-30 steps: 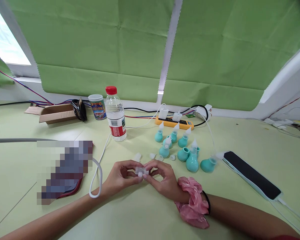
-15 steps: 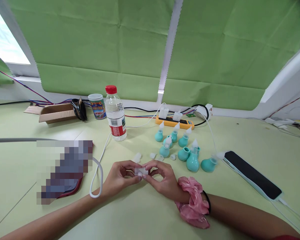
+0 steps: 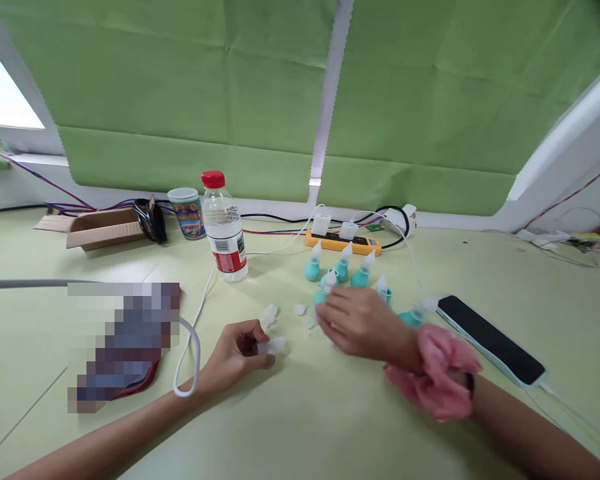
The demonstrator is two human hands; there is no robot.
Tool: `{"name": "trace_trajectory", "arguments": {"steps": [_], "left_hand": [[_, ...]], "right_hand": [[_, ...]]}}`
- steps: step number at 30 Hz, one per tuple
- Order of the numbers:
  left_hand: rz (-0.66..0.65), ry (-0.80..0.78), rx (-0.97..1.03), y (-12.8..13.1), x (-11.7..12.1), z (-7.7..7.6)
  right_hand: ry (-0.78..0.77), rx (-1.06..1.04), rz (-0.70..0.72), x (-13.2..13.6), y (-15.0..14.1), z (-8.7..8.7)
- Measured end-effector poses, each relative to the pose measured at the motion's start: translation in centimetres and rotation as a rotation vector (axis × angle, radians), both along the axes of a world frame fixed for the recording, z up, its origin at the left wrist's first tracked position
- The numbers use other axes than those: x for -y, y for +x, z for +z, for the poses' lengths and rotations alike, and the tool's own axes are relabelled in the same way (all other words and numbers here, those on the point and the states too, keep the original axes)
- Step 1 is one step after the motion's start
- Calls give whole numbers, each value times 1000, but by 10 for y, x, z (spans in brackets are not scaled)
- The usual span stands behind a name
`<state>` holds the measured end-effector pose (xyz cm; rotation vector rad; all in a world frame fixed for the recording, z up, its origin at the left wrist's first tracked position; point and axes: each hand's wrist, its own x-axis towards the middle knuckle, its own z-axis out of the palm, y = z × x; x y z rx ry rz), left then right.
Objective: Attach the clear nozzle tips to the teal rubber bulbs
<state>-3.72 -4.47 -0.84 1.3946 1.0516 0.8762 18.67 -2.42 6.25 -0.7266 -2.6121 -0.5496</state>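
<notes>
My left hand rests low over the table, thumb and fingers closed on a translucent plastic piece. My right hand reaches across small translucent caps, palm down; its fingertips are hidden, so I cannot tell whether they grip anything. Near it lie a small cap and another cap. Beyond the left fingers is a loose clear part. Several teal squeeze bulbs with translucent nozzles, resembling nasal aspirators, stand behind the right hand, which partly covers some. One teal bulb lies tipped by the right wrist.
A water bottle with a red cap stands behind, beside a printed can and an open cardboard box. A yellow power strip lies at the back. Left is a pixelated phone-like object; right, a charging phone.
My right hand has let go of the translucent piece and moved right and away from me, over the caps and bulbs. My left hand keeps the piece. The view has shifted slightly right.
</notes>
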Motion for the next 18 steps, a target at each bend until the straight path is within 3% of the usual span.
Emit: {"name": "trace_trajectory", "arguments": {"steps": [4, 8, 13, 18], "left_hand": [[-2, 5, -19, 0, -1, 0], [-9, 55, -15, 1, -2, 0], [64, 75, -144, 3, 0, 3], [117, 276, -262, 2, 6, 7]], "right_hand": [[-221, 241, -417, -9, 29, 23], [-357, 377, -577, -23, 47, 18], [-362, 353, -477, -31, 49, 10], [-388, 150, -212, -10, 36, 26]]}}
